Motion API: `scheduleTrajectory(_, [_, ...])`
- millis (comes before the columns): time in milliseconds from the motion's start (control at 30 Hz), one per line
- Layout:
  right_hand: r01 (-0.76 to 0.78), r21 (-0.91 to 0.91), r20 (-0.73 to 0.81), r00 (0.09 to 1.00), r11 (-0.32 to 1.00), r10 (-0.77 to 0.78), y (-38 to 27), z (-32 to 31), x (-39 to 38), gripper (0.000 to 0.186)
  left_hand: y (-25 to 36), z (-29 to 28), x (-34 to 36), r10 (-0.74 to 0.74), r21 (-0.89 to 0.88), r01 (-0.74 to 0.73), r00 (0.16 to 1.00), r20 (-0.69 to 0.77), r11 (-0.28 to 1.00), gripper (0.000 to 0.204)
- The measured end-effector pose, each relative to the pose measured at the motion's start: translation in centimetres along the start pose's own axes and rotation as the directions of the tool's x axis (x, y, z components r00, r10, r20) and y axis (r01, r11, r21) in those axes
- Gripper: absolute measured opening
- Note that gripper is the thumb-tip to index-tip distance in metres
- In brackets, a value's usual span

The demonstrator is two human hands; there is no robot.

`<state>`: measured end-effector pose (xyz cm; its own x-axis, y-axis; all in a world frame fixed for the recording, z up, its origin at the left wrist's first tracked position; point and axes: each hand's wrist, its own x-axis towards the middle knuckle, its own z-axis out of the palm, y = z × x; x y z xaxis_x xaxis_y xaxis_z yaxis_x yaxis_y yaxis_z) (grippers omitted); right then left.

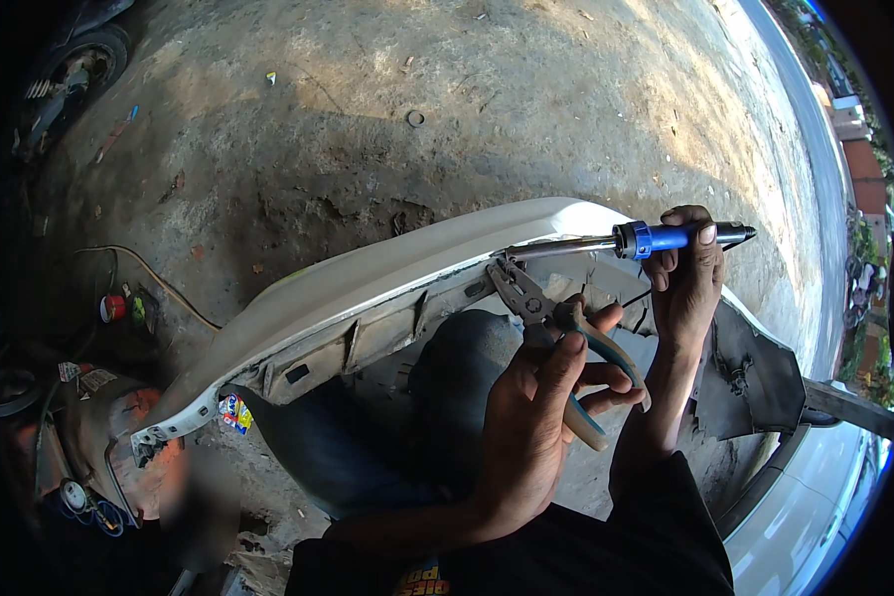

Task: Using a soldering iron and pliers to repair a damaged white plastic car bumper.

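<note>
My left hand grips long-nosed pliers with dark-and-blue handles. Their jaws are at the inner edge of a white car bumper; whether they pinch a small piece there is unclear. My right hand holds a blue-handled soldering iron sideways, its long metal rod reaching left to that same edge, just above the jaws. The bumper lies across my denim-clad legs, its dark ribbed inner side facing me and its right end curving down.
An orange tank with a gauge and hose stands at lower left, a red can above it. A vehicle wheel is at upper left. A white car is at lower right, beside a bar. Dusty concrete extends ahead toward a road.
</note>
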<state>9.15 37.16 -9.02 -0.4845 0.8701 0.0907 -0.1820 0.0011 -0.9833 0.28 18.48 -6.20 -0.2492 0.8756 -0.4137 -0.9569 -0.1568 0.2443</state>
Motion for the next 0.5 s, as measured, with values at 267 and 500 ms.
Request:
scheduleTrajectory(267, [0.0,-0.002,-0.002,1.0,1.0,0.0,0.11,0.0,0.08,0.043,-0.05,0.01,0.02,0.013,-0.021,-0.013,1.0,0.019,1.0,0.043])
scheduleTrajectory(500, [0.003,0.008,-0.009,1.0,1.0,-0.003,0.17,-0.05,0.08,0.043,-0.39,0.21,0.09,0.034,-0.041,-0.033,0.999,0.02,0.999,0.044])
